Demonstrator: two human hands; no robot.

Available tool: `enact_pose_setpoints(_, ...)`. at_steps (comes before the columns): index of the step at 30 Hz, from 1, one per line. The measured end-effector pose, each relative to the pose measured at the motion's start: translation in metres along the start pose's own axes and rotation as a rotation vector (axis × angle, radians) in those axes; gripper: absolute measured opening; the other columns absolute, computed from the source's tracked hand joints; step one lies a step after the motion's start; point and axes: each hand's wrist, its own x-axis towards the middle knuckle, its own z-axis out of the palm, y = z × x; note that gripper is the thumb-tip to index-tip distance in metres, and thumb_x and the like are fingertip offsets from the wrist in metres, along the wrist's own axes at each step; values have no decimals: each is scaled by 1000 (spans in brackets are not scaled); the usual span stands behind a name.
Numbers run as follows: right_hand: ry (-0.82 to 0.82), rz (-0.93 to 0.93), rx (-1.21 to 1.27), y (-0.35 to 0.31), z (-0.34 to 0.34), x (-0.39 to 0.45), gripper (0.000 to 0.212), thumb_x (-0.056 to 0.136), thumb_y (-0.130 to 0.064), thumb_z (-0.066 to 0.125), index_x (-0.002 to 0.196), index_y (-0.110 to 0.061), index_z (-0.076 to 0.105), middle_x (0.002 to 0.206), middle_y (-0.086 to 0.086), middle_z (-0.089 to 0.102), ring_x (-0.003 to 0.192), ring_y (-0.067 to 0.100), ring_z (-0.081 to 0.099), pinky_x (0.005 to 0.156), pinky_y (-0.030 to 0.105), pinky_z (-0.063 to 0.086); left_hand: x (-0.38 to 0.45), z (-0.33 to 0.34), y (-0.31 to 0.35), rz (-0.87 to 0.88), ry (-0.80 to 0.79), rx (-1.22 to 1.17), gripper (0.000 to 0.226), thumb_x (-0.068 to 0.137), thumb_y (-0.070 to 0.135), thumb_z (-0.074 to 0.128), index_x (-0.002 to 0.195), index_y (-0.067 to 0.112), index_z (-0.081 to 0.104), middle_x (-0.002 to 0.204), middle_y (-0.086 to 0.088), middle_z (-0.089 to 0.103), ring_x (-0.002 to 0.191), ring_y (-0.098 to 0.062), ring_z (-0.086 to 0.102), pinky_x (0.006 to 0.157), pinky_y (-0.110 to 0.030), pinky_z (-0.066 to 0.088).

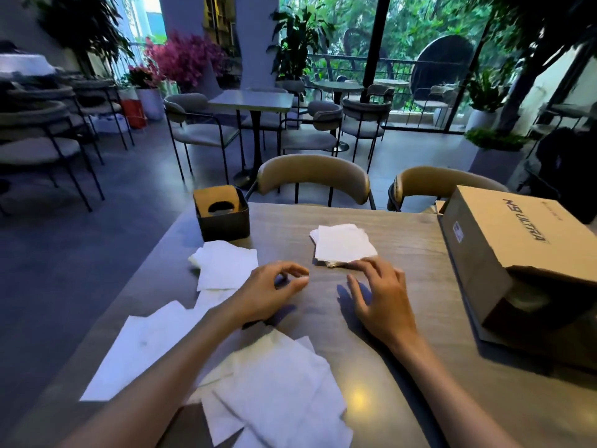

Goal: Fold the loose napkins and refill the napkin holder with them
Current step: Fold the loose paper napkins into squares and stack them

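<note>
Looking down at the table (pixel 403 240), we see a smooth surface with a pale wood grain and a small spot of reflected light near the front. Our left hand (pixel 271 294) hovers over the bare wood with its fingers loosely curled, the thumb and forefinger close together, and it holds nothing that we can see. Our right hand (pixel 379 297) is spread and relaxed, and its fingertips touch the near edge of the folded napkins (pixel 344 244), a small square pile of soft white paper with slightly uneven edges. The napkin holder (pixel 223 211) stands at the far left of the table; it is a dark square box with a tan plate inside that has an oval hole. Just in front of the holder lie some loose napkins (pixel 224 268), thin, flat and a little crumpled at one corner. More unfolded sheets (pixel 274 392) lie overlapping at the near edge, partly under our left forearm, and they spread to the left edge of the table. On the right a long cardboard box (pixel 504 253) with dark printed letters lies on its side. Behind the table stand two chairs (pixel 313 176) with curved tan backs.
</note>
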Motion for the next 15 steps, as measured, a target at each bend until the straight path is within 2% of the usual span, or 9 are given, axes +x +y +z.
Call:
enact_pose_setpoints(3,14,-78,-22,-25,-10,-24,24,92,-30,66,114,-21,69,117,0,65,111,17,57,92,36,40,-32,-13,5,32,-242,175,49,75,72,65,111,38,69,117,20,62,112,-2,55,99,-30,49)
enact_pose_setpoints(5,-3,-124,-16,-40,-14,-36,20,93,-34,62,109,-23,70,113,-4,67,109,15,58,91,34,37,-47,-16,5,63,-350,385,55,68,77,67,110,41,67,128,24,51,122,1,40,105,-27,33)
enact_pose_setpoints(7,-21,-154,-2,-53,-17,-44,16,95,-35,60,104,-25,70,109,-8,68,107,13,59,91,32,35,-56,-16,3,93,-315,468,44,71,70,70,103,40,68,130,25,47,124,1,33,105,-27,26)
enact_pose_setpoints(9,-46,-159,6,-62,-20,-50,14,96,-36,59,102,-28,69,107,-12,68,104,10,58,90,29,34,-60,-14,3,115,-215,442,29,78,59,72,96,36,71,123,21,54,119,-3,40,103,-32,31)
enact_pose_setpoints(12,-84,-119,9,-65,-19,-55,15,97,-39,56,103,-30,66,106,-15,65,103,6,55,89,26,33,-66,-12,3,108,-103,346,22,82,51,72,93,32,73,110,17,64,106,-9,53,98,-39,42)
enact_pose_setpoints(15,-95,17,11,-56,-18,-53,17,96,-38,58,108,-30,66,111,-15,65,106,8,56,95,32,39,-73,-8,4,69,-67,222,16,84,43,73,96,32,71,100,16,67,97,-12,59,93,-38,51)
